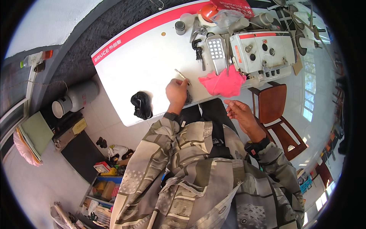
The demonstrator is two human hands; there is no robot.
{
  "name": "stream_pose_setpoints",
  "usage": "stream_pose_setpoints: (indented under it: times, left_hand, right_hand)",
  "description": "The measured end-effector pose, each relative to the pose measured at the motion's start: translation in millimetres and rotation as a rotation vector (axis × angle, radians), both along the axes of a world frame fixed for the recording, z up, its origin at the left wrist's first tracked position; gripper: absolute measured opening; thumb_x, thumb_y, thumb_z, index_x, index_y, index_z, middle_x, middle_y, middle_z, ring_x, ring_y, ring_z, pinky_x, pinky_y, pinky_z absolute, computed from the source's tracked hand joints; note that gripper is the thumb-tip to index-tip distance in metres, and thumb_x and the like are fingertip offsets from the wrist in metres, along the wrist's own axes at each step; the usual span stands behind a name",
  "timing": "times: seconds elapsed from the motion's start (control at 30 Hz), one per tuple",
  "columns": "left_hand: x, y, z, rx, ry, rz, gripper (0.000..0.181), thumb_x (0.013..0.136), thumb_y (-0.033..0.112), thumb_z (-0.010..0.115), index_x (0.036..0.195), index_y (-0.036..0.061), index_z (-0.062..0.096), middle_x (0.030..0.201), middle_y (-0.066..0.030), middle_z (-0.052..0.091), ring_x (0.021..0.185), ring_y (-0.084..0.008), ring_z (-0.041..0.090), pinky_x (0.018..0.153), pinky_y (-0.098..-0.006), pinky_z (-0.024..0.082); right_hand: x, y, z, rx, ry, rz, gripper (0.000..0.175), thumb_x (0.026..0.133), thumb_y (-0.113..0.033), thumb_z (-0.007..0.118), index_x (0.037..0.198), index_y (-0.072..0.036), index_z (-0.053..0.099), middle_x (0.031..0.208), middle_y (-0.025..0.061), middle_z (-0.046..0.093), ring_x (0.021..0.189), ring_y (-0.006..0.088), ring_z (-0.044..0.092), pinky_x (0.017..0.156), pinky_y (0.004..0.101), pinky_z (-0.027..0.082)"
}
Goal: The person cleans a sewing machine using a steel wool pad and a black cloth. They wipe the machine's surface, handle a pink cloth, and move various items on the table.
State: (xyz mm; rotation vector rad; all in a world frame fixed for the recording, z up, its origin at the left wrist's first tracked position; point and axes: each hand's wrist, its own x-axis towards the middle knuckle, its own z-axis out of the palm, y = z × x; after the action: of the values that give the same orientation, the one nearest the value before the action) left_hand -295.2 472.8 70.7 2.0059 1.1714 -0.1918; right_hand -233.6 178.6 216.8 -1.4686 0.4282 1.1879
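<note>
My left hand (176, 92) is over the front edge of a white sewing table (134, 68), its fingers closed on a small slim tool (180, 74), perhaps thread snips or tweezers. Beneath that hand lies a small dark fuzzy piece (188, 98). My right hand (240, 114) is raised in front of the table edge, thumb and forefinger close together; whether something thin is between them cannot be told. Nearest to it on the table is a crumpled pink cloth (224, 83). A black bundle of fabric (141, 105) rests near the left front edge.
An overlock-type sewing machine (261, 51) stands at the right, beside a perforated metal part (216, 50), a black-capped jar (180, 27) and a red oil can (208, 12). A wooden chair (272, 104) is right of the table. A gas cylinder (83, 96) lies beyond the left end.
</note>
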Motion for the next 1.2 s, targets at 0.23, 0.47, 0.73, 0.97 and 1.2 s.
stream_pose_setpoints:
  times: [0.23, 0.47, 0.73, 0.97, 1.2]
  left_hand:
    - [25, 3, -20, 0.057, 0.045, 0.007, 0.032, 0.088, 0.034, 0.084, 0.085, 0.0032, 0.076, 0.076, -0.0143, 0.077, 0.072, -0.0294, 0.076, 0.073, -0.0446, 0.061]
    - [37, 11, 1, -0.725, -0.186, 0.321, 0.017, 0.094, 0.017, 0.084, 0.088, 0.0058, 0.073, 0.074, -0.0041, 0.071, 0.064, -0.0176, 0.071, 0.058, -0.0329, 0.059]
    - [91, 12, 39, -1.242, -0.420, 0.313, 0.018, 0.100, 0.017, 0.086, 0.100, 0.0061, 0.071, 0.081, -0.0017, 0.070, 0.065, -0.0142, 0.069, 0.059, -0.0284, 0.061]
    - [131, -4, 53, -1.191, -0.342, 0.252, 0.020, 0.098, 0.016, 0.088, 0.096, 0.0046, 0.072, 0.079, -0.0031, 0.071, 0.061, -0.0145, 0.068, 0.055, -0.0286, 0.060]
    - [155, -18, 61, -1.114, -0.261, 0.157, 0.020, 0.096, 0.016, 0.089, 0.093, 0.0037, 0.074, 0.076, -0.0036, 0.070, 0.057, -0.0153, 0.065, 0.052, -0.0280, 0.056]
  right_hand:
    - [1, 1, 0, 0.022, -0.018, 0.014, 0.045, 0.116, -0.034, 0.065, 0.146, -0.002, 0.069, 0.104, -0.0019, 0.069, 0.088, 0.0062, 0.064, 0.081, 0.0232, 0.053]
    - [-1, -4, -3, 0.027, -0.015, -0.010, 0.044, 0.116, -0.034, 0.065, 0.146, -0.002, 0.070, 0.104, -0.0020, 0.070, 0.089, 0.0060, 0.065, 0.082, 0.0232, 0.054]
    - [-1, -12, 0, 0.036, -0.038, -0.026, 0.043, 0.116, -0.034, 0.064, 0.145, -0.004, 0.071, 0.104, -0.0021, 0.070, 0.090, 0.0061, 0.065, 0.082, 0.0232, 0.054]
    - [-3, -24, 4, 0.024, -0.042, -0.066, 0.040, 0.118, -0.032, 0.060, 0.144, -0.003, 0.070, 0.103, -0.0018, 0.071, 0.089, 0.0053, 0.064, 0.083, 0.0236, 0.053]
    - [-7, -29, 4, 0.028, -0.038, -0.086, 0.040, 0.118, -0.031, 0.060, 0.145, -0.003, 0.069, 0.104, -0.0021, 0.070, 0.089, 0.0054, 0.064, 0.084, 0.0237, 0.053]
